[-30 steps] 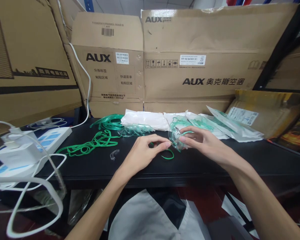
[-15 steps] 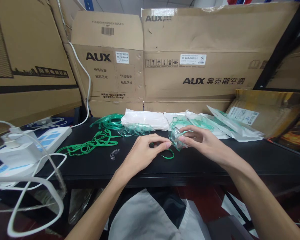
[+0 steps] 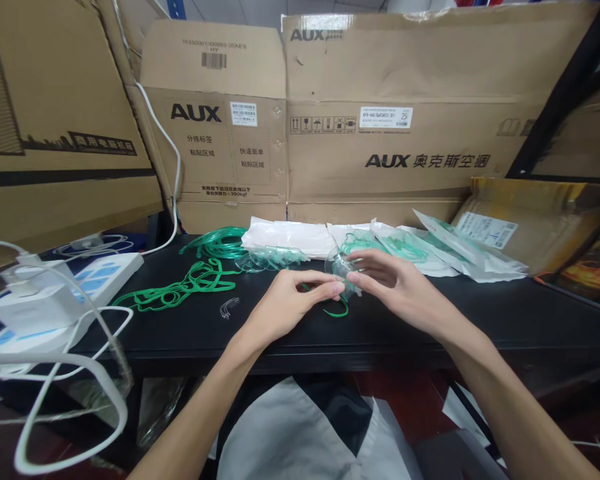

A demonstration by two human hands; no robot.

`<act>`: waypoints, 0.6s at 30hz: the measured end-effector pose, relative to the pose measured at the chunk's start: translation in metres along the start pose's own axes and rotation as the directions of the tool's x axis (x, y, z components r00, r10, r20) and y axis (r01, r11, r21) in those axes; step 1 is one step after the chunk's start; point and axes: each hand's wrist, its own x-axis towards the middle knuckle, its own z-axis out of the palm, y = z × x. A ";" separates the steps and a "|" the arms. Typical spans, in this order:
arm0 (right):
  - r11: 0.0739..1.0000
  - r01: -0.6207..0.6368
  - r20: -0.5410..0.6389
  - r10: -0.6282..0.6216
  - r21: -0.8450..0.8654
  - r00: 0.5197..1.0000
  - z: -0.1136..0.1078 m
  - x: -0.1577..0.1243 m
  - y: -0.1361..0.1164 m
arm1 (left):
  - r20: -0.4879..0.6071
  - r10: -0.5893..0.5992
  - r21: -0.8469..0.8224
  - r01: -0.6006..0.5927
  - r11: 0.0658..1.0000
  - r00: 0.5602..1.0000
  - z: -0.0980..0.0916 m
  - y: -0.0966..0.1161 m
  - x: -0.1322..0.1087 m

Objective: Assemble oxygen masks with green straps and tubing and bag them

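Observation:
My right hand (image 3: 405,283) has its thumb and fingers curved around a clear, green-tinted face mask (image 3: 339,264), which looks like an oxygen mask. At the mask's near side, my left hand (image 3: 285,303) pinches thumb and forefinger together on a green elastic strap (image 3: 341,309). One end of this strap curls below the fingertips, just over the black tabletop. Where strap and mask meet is hidden by the fingers. Left of my hands lies a loose tangle of green straps (image 3: 195,285). Several thin metal strips (image 3: 227,307) lie between the tangle and my left wrist.
Along the back stand nested clear masks (image 3: 275,257), coiled green tubing (image 3: 220,241), a white packet stack (image 3: 290,235) and packed green tubing sets (image 3: 405,245). A white power strip (image 3: 100,277) with cables occupies the left. Large cardboard (image 3: 380,133) walls the rear; a taped box (image 3: 545,220) sits right.
The mask has turned and shifted slightly left in my right hand, its clear rim now facing up. My right hand has moved left, nearer my left fingertips. The left hand has barely moved.

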 end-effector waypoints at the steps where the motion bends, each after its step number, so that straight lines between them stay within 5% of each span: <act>1: 0.999 0.035 -0.020 -0.035 0.000 0.999 0.000 -0.001 -0.001 | -0.011 0.003 -0.002 -0.003 1.000 1.000 0.000 0.000 0.000; 6: 0.983 0.173 -0.006 -0.174 -0.065 0.985 0.002 -0.004 -0.005 | -0.024 0.018 -0.041 -0.019 0.999 1.000 -0.001 0.000 0.002; 18: 0.973 0.221 0.006 -0.221 -0.073 0.975 0.010 -0.002 -0.005 | 0.002 0.020 0.071 -0.020 0.997 1.000 0.004 0.003 -0.001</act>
